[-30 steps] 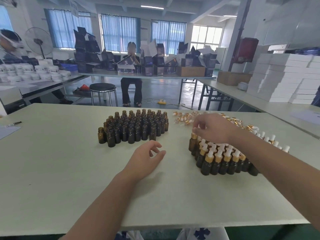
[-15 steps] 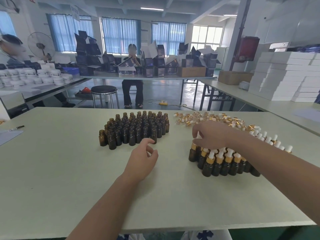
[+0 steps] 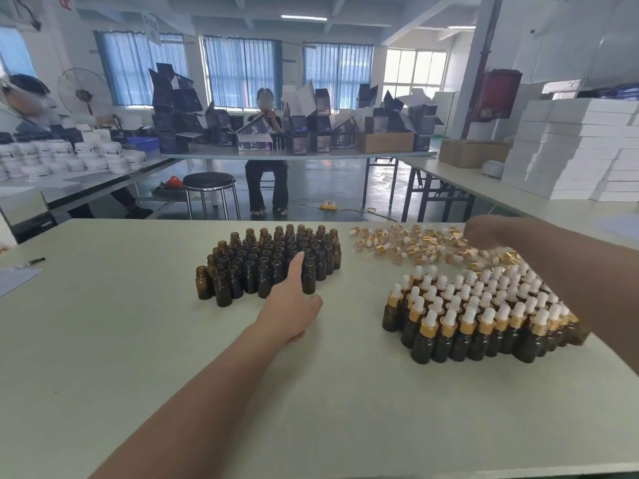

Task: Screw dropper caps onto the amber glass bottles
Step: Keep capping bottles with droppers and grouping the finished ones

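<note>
While the fingers (image 3: 296, 267) of the left hand (image 3: 292, 307) lie apart and hold nothing, the forefinger straight with its tip at the near rows of small uncapped amber glass bottles (image 3: 262, 261), the right hand (image 3: 484, 233) hovers, blurred, over the loose heap of gold-collared, white-bulbed dropper caps (image 3: 408, 245). Whether its fingers pinch a cap I cannot tell.

The step looks like fetching one bottle and one cap. It would go best by taking a bottle from the open near edge, gripping its body and lifting straight up so the packed neighbours stay standing. The cap is best held by its gold collar, tube downward, fed squarely into the neck, then turned until snug while the left hand keeps the glass from spinning.

Finished pieces belong with the block of capped amber bottles (image 3: 484, 312), just beside the heap on the pale table (image 3: 138, 340).
</note>
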